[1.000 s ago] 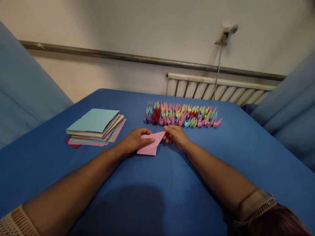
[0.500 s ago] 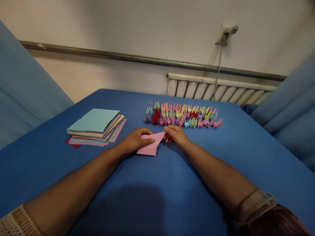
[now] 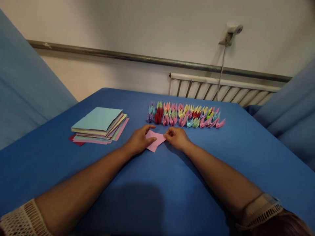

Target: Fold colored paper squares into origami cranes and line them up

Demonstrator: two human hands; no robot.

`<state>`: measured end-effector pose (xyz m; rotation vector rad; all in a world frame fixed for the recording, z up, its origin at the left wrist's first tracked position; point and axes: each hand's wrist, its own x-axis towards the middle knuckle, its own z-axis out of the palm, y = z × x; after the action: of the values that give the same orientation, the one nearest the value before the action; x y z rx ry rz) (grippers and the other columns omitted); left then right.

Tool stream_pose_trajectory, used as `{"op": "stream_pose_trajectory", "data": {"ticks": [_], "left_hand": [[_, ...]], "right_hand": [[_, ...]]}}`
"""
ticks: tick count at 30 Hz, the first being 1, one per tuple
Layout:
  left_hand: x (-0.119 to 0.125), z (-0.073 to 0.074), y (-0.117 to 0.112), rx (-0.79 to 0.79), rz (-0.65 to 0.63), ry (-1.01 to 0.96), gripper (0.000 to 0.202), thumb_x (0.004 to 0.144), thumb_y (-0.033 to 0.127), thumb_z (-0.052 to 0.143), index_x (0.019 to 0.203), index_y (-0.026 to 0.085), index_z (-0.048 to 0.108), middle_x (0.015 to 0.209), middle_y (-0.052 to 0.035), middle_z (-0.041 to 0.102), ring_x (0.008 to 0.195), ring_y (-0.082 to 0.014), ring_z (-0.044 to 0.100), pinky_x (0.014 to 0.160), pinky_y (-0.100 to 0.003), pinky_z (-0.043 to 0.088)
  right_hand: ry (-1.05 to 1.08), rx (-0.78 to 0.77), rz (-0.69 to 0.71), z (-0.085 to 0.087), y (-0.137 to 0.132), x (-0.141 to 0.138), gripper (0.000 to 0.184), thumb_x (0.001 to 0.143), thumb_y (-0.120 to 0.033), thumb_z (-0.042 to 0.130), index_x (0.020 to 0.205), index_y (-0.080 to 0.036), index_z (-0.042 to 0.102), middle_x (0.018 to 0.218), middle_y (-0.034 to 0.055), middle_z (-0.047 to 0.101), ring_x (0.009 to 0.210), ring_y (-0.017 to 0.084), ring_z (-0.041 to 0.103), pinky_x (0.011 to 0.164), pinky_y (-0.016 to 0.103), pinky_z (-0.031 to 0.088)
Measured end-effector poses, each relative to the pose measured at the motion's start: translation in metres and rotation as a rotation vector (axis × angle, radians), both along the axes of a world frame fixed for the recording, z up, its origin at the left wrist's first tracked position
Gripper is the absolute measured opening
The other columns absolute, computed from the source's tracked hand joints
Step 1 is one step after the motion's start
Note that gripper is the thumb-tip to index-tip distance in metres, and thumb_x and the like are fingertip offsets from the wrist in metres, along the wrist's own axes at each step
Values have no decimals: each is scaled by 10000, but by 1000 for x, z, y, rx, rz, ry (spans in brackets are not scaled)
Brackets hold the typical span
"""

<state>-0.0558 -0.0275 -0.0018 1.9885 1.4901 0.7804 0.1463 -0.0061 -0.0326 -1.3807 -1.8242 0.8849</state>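
Note:
A folded pink paper (image 3: 155, 140) lies flat on the blue table (image 3: 172, 183) between my two hands. My left hand (image 3: 139, 140) rests on the paper's left part, fingers pressed down over it. At the paper's right tip, my right hand (image 3: 177, 137) pinches it with curled fingers. Just behind my hands stand rows of several small folded paper figures (image 3: 185, 114) in many colours.
A stack of coloured paper sheets (image 3: 100, 125), light blue on top, lies at the left of the table. Blue fabric rises on both sides. Behind the table are a wall rail (image 3: 147, 59), a radiator (image 3: 221, 88) and a wall fitting with a cord (image 3: 229, 32).
The pink paper has been folded smaller and now lies flat. Both hands have moved closer together and slightly farther from me. The view shifted a little.

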Motion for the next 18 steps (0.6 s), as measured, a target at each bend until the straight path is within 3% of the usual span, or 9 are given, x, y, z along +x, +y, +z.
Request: {"op": "stream_pose_trajectory", "data": {"ticks": [3,6,10,13,18], "left_hand": [[-1,-1,-1,56,-48,23,480,753,306,656,1216,190,600,1103,-70,668,952,-234,617,835,-346,454],[0,-2,-1,36,-41,-9,457,749,306,661,1189,190,615,1082,-69,675,950,-236,621,838,-350,458],[3,-3,2,-86,8,-247,508,702,320,706,1174,162,602,915,-54,684,791,-202,628,702,-319,479],[6,-2,2,-166,31,-464,541,671,300,744,1166,149,587,912,-59,684,771,-183,635,678,-300,481],[10,-4,-1,-225,-7,-667,569,640,284,790,1150,151,576,948,-57,682,794,-168,650,717,-295,501]], "right_hand": [[-94,22,10,1,-2,2,118,784,-254,644,687,-198,604,576,-25,609,538,119,547,533,234,371],[-48,1,12,-1,-2,1,123,785,-251,644,683,-198,599,586,-21,609,540,119,551,533,236,380],[272,-107,-33,0,-1,-4,148,781,-315,656,749,-192,581,600,-31,597,515,112,566,506,227,411],[524,-257,-14,7,-5,-8,271,745,-401,697,855,-187,572,610,-26,615,511,121,597,455,211,413],[628,-347,86,16,-15,-14,363,666,-456,762,796,-169,584,596,-6,632,463,105,585,385,184,366]]}}
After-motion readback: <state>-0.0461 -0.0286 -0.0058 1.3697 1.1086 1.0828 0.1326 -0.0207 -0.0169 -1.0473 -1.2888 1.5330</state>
